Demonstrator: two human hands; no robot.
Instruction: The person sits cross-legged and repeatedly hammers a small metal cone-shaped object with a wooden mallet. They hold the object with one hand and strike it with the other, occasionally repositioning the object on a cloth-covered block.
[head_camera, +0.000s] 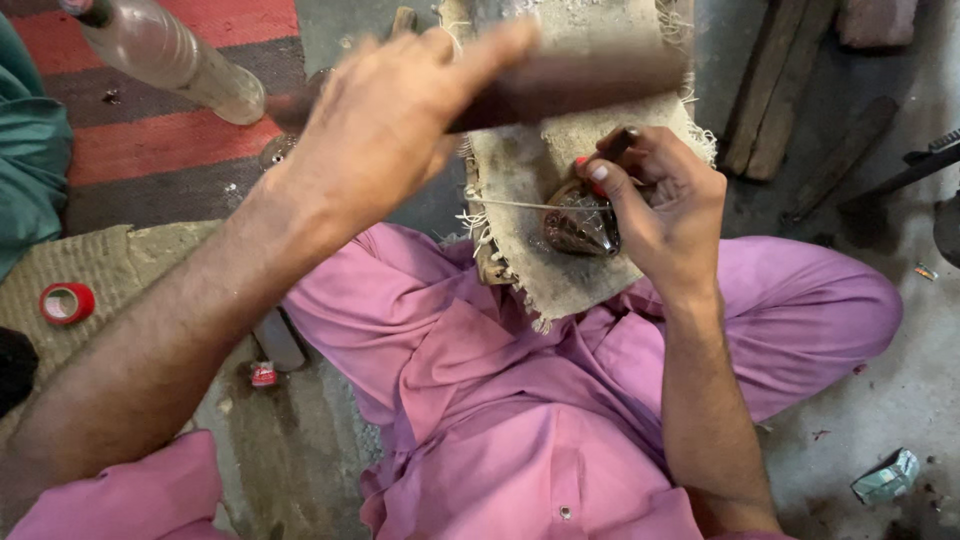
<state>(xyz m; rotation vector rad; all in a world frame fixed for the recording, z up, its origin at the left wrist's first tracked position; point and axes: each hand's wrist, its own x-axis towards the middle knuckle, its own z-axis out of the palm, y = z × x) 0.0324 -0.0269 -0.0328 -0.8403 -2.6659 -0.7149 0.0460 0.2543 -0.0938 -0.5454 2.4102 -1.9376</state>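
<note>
My left hand (400, 110) is raised and blurred, gripping a dark wooden hammer-like handle (590, 85) that stretches to the right above the work. My right hand (660, 205) pinches a small dark chisel-like tool with a red part (600, 170) against a shiny engraved metal piece (582, 225). That piece rests on a frayed burlap cloth (520, 170) laid over a block between my crossed legs in pink trousers (800, 300).
A clear plastic bottle (170, 50) lies on a red and grey striped mat (160, 140) at the upper left. A red tape roll (67, 302) sits on burlap at the left. Wooden planks (780, 90) lie at the upper right on the concrete floor.
</note>
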